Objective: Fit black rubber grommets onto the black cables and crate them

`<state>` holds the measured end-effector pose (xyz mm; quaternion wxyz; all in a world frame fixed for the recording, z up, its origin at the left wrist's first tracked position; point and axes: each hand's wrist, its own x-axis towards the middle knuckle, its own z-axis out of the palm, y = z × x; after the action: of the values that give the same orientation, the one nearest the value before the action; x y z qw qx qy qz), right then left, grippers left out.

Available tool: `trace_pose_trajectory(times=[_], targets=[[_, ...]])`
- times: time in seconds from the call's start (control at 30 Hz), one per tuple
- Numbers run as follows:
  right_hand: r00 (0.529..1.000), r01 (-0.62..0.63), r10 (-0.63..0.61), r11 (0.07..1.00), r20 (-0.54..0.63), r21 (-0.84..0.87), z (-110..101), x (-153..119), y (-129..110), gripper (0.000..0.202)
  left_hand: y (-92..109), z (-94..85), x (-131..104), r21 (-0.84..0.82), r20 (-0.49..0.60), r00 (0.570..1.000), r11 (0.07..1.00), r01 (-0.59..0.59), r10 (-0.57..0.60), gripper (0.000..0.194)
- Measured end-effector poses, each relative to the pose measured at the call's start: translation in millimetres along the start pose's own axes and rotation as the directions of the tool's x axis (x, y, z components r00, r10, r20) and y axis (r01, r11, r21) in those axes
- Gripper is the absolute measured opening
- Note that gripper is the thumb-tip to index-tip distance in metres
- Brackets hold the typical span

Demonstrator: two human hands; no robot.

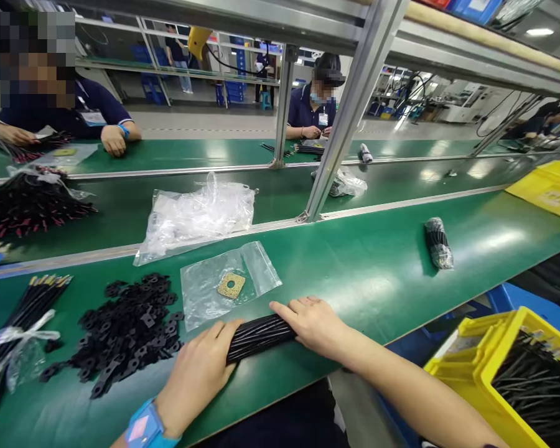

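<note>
A thick bundle of black cables (261, 338) lies near the front edge of the green table (382, 292). My left hand (205, 364), with a blue wristband (144, 428), is closed round its left end, and my right hand (310, 323) wraps the right end. Both cable ends are hidden under my fingers. Just behind the bundle, a clear zip bag (200, 280) bears a yellowish square piece with a round hole (231, 285). Left of my left hand spreads a pile of small black parts (130, 330).
A tied cable bundle (23, 330) lies far left. Behind the ledge sits a clear plastic bag (200, 208). A wrapped roll (438, 242) rests to the right. Lower right, a yellow bin (483, 354) holds black cables. A metal post (350, 112) rises mid-table; co-workers sit opposite.
</note>
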<state>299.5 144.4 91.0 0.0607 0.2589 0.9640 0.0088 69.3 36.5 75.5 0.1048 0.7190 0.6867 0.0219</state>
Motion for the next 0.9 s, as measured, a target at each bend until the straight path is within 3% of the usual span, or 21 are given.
trace_pose_trajectory(times=[0.1,0.2,0.3,0.43,0.57,0.7,0.8,0.9], targets=[[0.999,0.027,-0.026,0.998,0.023,-0.051,3,-5,8,0.049,4,-10.1,4,-0.091,0.145,0.989,0.996,0.015,-0.002,0.053],[0.997,0.045,-0.044,0.999,0.069,-0.019,2,0,16,0.044,5,-15.8,11,-0.105,0.172,0.985,0.994,-0.002,0.020,0.050],[0.993,0.092,-0.095,0.995,0.073,0.032,1,5,30,0.059,5,-16.2,14,-0.089,0.143,0.990,0.996,0.007,0.006,0.050],[0.990,0.137,-0.140,0.962,-0.006,0.235,8,6,43,0.077,10,-9.6,9,-0.056,0.126,0.991,0.997,0.046,-0.039,0.055],[0.984,0.170,-0.149,0.954,-0.102,0.249,31,4,37,0.098,13,7.3,2,0.036,0.004,1.000,0.999,0.030,-0.031,0.066],[0.969,0.214,-0.187,0.962,-0.161,0.172,51,4,40,0.087,7,30.3,-5,0.050,-0.152,0.987,0.998,-0.034,0.041,0.101],[0.959,0.237,-0.212,0.964,-0.188,0.123,51,2,52,0.088,2,44.3,-9,0.049,-0.230,0.970,0.996,-0.074,0.084,0.113],[0.967,0.218,-0.195,0.966,-0.161,0.140,39,3,54,0.097,3,51.2,-7,0.047,-0.273,0.959,0.996,-0.070,0.080,0.106]])
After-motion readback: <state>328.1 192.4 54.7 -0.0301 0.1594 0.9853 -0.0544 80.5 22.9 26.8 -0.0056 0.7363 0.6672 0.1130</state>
